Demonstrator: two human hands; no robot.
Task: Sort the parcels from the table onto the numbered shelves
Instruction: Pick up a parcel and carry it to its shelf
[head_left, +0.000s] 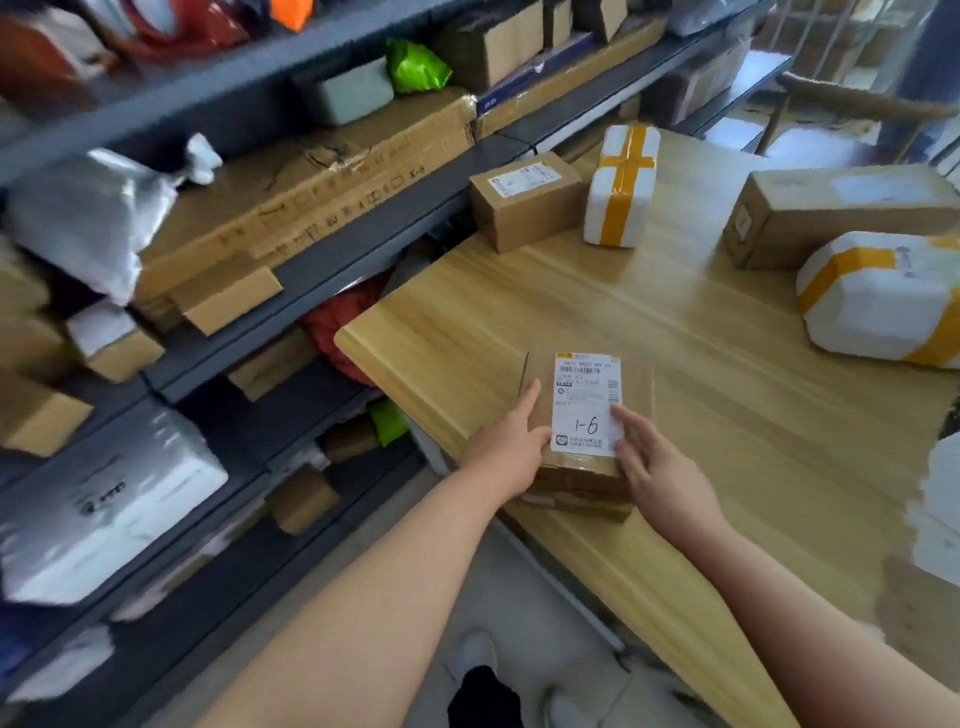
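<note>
A small brown cardboard parcel (574, 470) lies near the front edge of the wooden table (691, 364). Its white label reads "1-6" in handwriting. My left hand (506, 449) grips its left side, thumb along the top edge. My right hand (660, 473) holds the right side with the fingertips on the label. More parcels stand on the table: a brown box (524, 200), a white foam box with yellow tape (621, 187), a long brown box (841, 213) and a second taped foam box (883, 299).
Dark grey metal shelves (332, 249) run along the left, packed with cardboard boxes, grey plastic mailers (93, 218) and a green bag (415, 65). A long flat carton (311, 192) lies on one shelf. Grey floor shows between the shelves and the table.
</note>
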